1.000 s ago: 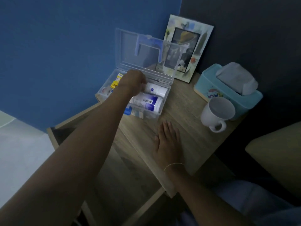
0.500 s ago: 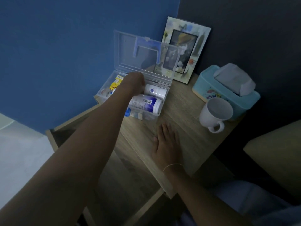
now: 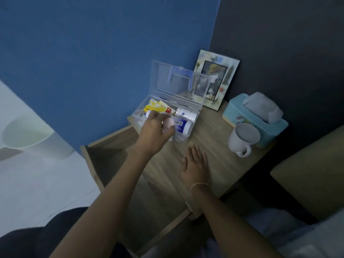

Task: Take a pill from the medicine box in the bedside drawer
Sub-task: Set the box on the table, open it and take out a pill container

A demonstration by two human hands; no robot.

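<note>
Head view, dim light: a wooden bedside table (image 3: 214, 146) stands in a corner between a blue wall (image 3: 93, 53) and a dark wall (image 3: 288, 43); its drawer (image 3: 115, 164) is pulled open toward the person, on the left. A clear plastic medicine box (image 3: 193, 116) sits on the tabletop at the back left, its lid (image 3: 167, 81) raised upright; inside lie a yellow packet (image 3: 154, 107) and two white bottles on their sides, one white bottle (image 3: 186, 114) behind and one with a blue label (image 3: 182, 126) in front. The left hand (image 3: 156, 131) hovers over the near left part of the box, fingers curled around a small pale rounded object (image 3: 168, 123), blurred, so I cannot tell whether it is a bottle or a cap; no loose pill can be made out. The right hand (image 3: 195, 164) lies flat, palm down, fingers spread, on the tabletop just in front of the box, holding nothing; a thin bracelet (image 3: 199, 185) circles the wrist. Behind the box leans a picture frame (image 3: 217, 81); to the right stand a pale blue tissue box (image 3: 255, 116) and, touching its front, a white mug (image 3: 242, 140).
</note>
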